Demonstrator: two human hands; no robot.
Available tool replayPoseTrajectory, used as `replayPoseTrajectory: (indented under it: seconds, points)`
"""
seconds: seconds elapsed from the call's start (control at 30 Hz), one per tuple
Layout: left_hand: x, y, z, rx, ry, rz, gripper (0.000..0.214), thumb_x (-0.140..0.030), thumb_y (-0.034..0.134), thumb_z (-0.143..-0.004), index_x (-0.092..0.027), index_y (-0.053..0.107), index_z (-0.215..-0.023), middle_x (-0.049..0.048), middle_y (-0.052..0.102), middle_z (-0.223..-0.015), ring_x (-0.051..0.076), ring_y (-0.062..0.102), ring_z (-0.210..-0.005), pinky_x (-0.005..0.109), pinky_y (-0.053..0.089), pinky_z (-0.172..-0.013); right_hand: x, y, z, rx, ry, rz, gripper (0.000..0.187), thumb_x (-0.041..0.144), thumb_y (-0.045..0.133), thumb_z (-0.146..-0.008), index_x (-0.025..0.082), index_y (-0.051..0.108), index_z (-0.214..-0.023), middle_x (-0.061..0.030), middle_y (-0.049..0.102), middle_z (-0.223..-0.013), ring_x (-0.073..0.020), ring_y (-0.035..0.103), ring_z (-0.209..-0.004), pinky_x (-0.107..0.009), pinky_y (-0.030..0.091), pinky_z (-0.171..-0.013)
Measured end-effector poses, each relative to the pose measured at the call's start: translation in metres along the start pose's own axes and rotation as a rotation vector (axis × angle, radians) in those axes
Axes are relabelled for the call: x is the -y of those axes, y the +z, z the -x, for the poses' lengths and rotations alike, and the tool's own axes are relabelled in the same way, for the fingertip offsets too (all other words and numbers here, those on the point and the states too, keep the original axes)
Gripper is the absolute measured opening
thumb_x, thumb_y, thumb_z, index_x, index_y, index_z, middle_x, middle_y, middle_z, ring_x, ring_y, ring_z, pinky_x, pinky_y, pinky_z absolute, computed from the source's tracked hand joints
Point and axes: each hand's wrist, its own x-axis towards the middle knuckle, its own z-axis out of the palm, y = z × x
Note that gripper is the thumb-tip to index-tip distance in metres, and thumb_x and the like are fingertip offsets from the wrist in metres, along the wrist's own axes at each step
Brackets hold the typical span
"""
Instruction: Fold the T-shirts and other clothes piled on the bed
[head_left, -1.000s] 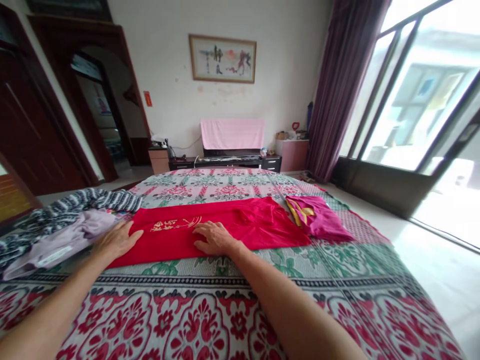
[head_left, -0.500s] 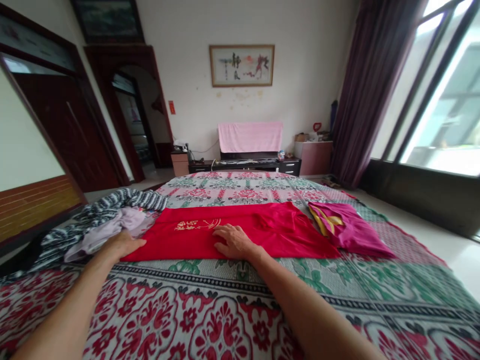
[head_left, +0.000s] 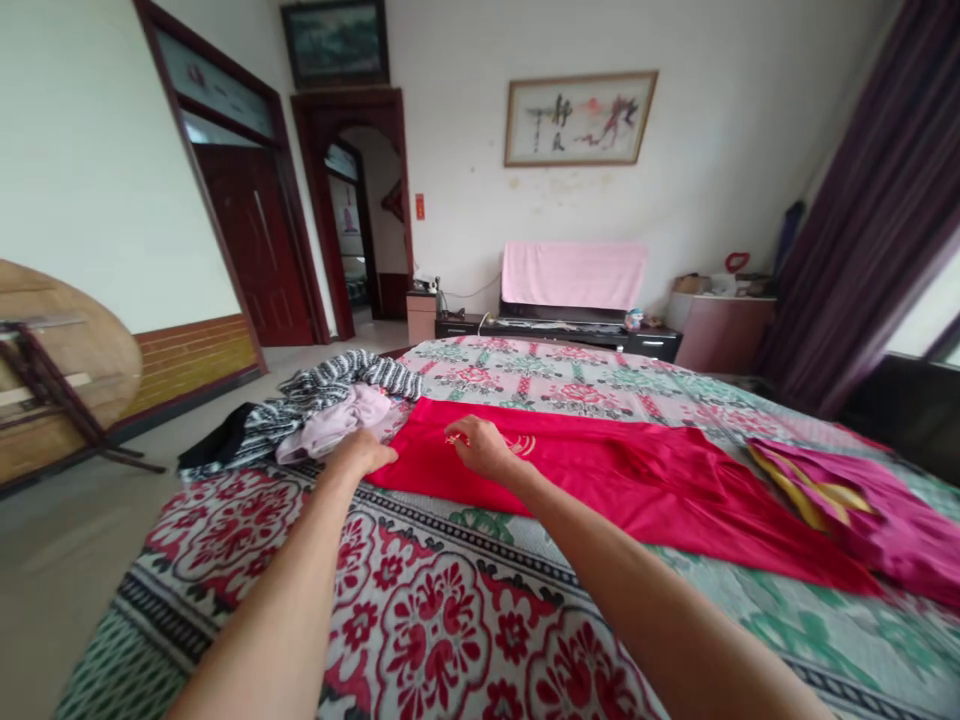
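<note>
A long red garment (head_left: 622, 485) with gold embroidery lies folded flat across a bed covered by a floral spread (head_left: 420, 620). My left hand (head_left: 361, 452) rests at the garment's left end, fingers curled over its edge. My right hand (head_left: 484, 447) lies on the garment over the gold embroidery, fingers bent and pressed down on the cloth. A folded magenta garment with a yellow stripe (head_left: 862, 515) lies to the right of the red one.
A heap of clothes, striped black-and-white cloth (head_left: 330, 385) over a pale lilac piece (head_left: 334, 425), sits at the bed's left edge. A round wooden tabletop (head_left: 67, 350) leans at far left. A low TV stand with a pink cover (head_left: 574, 275) stands against the far wall.
The view has swung to the left. My right hand has slid left along the red garment onto the embroidery. My left hand stays at the garment's left end.
</note>
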Motion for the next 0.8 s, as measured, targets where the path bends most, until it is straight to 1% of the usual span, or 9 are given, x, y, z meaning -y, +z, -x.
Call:
replayPoseTrajectory:
  seconds: [0.07, 0.2, 0.27, 0.37, 0.47, 0.53, 0.6, 0.7, 0.8]
  points:
    - [-0.003, -0.002, 0.002, 0.083, -0.132, -0.021, 0.035, -0.044, 0.060, -0.065, -0.019, 0.073, -0.086, 0.0110, 0.074, -0.084, 0.025, 0.069, -0.082, 0.028, 0.048, -0.065, 0.014, 0.017, -0.031, 0.009, 0.039, 0.014, 0.037, 0.008, 0.045, -0.079, 0.016, 0.069, -0.106, -0.0082, 0.069, -0.109, -0.0206, 0.062, -0.103, -0.027, 0.044, -0.090]
    - [-0.007, -0.009, 0.007, 0.091, -0.112, 0.007, 0.035, -0.037, 0.059, -0.069, -0.014, 0.073, -0.090, 0.0179, 0.073, -0.097, 0.027, 0.068, -0.091, 0.029, 0.049, -0.067, 0.031, 0.036, -0.075, 0.070, 0.162, 0.052, 0.033, 0.016, 0.045, -0.084, 0.017, 0.070, -0.105, -0.0092, 0.071, -0.105, -0.0224, 0.064, -0.099, -0.028, 0.046, -0.086]
    - [-0.010, -0.012, 0.009, 0.092, -0.123, 0.020, 0.035, -0.034, 0.061, -0.070, -0.012, 0.073, -0.093, 0.0196, 0.072, -0.098, 0.028, 0.068, -0.094, 0.029, 0.049, -0.069, 0.038, 0.042, -0.088, 0.119, 0.247, 0.075, 0.034, 0.031, 0.045, -0.087, 0.014, 0.071, -0.103, -0.0131, 0.071, -0.102, -0.0253, 0.064, -0.099, -0.030, 0.047, -0.085]
    - [-0.013, -0.014, 0.013, 0.103, -0.149, 0.052, 0.040, -0.036, 0.062, -0.070, -0.013, 0.071, -0.102, 0.0179, 0.072, -0.103, 0.027, 0.067, -0.097, 0.028, 0.050, -0.072, 0.048, 0.051, -0.102, 0.167, 0.425, 0.118, 0.050, 0.049, 0.051, -0.083, 0.008, 0.069, -0.106, -0.0195, 0.068, -0.107, -0.0292, 0.062, -0.104, -0.033, 0.048, -0.085]
    - [-0.015, -0.014, 0.016, 0.122, -0.147, 0.075, 0.049, -0.040, 0.066, -0.067, -0.014, 0.068, -0.108, 0.0167, 0.069, -0.111, 0.027, 0.065, -0.102, 0.028, 0.050, -0.076, 0.054, 0.057, -0.111, 0.169, 0.502, 0.137, 0.057, 0.048, 0.062, -0.075, 0.006, 0.065, -0.113, -0.0213, 0.064, -0.115, -0.0300, 0.060, -0.108, -0.033, 0.049, -0.087]
    - [-0.017, -0.013, 0.017, 0.134, -0.133, 0.080, 0.047, -0.038, 0.065, -0.067, -0.014, 0.068, -0.107, 0.0169, 0.068, -0.113, 0.028, 0.064, -0.103, 0.029, 0.050, -0.078, 0.053, 0.059, -0.115, 0.150, 0.516, 0.097, 0.052, 0.043, 0.067, -0.071, 0.006, 0.066, -0.109, -0.0216, 0.064, -0.115, -0.0308, 0.060, -0.109, -0.034, 0.049, -0.087]
    - [-0.020, -0.015, 0.019, 0.138, -0.116, 0.100, 0.042, -0.036, 0.062, -0.069, -0.014, 0.070, -0.105, 0.0171, 0.068, -0.113, 0.028, 0.064, -0.103, 0.030, 0.049, -0.077, 0.047, 0.060, -0.118, 0.090, 0.579, -0.033, 0.041, 0.034, 0.071, -0.069, 0.006, 0.068, -0.099, -0.0222, 0.066, -0.110, -0.0329, 0.059, -0.109, -0.036, 0.048, -0.087]
    - [-0.027, -0.023, 0.021, 0.123, -0.067, 0.143, 0.035, -0.033, 0.059, -0.070, -0.015, 0.071, -0.098, 0.0169, 0.070, -0.106, 0.027, 0.065, -0.099, 0.029, 0.048, -0.075, 0.031, 0.055, -0.119, -0.032, 0.662, -0.393, 0.019, 0.019, 0.072, -0.064, 0.007, 0.067, -0.078, -0.0191, 0.069, -0.091, -0.0335, 0.058, -0.108, -0.034, 0.047, -0.084]
    - [-0.039, -0.037, 0.027, 0.105, 0.017, 0.184, 0.025, -0.028, 0.060, -0.067, -0.016, 0.072, -0.086, 0.0117, 0.073, -0.088, 0.024, 0.066, -0.089, 0.026, 0.046, -0.068, 0.014, 0.040, -0.114, -0.077, 0.600, -0.655, 0.007, 0.016, 0.068, -0.067, 0.013, 0.063, -0.069, -0.0081, 0.066, -0.068, -0.0242, 0.063, -0.091, -0.027, 0.050, -0.073]
